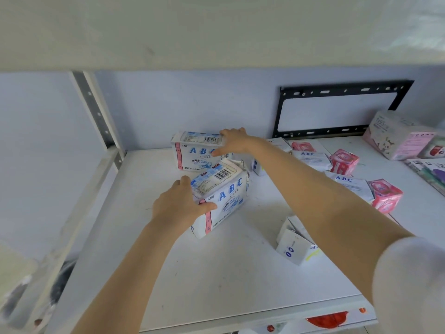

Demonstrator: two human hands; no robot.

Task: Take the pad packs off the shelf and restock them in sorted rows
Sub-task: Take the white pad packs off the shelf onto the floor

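Observation:
Two white ABC pad packs with blue lettering stand on the white shelf (216, 273). My left hand (179, 206) grips the left end of the nearer pack (224, 196), thumb across its front, and the pack sits tilted. My right hand (234, 143) holds the right end of the farther pack (195, 153), which stands upright near the back wall. To the right lie flat white ABC packs (310, 159) (349, 185) and two pink packs (343, 161) (385, 195). A small white pack with blue ovals (295, 245) lies near my right forearm.
A black metal bracket (337, 109) leans against the back wall. A pink and white box (399, 136) stands at the far right, with more boxes beside it. A grey perforated upright (96, 112) bounds the shelf on the left. Another shelf board hangs overhead.

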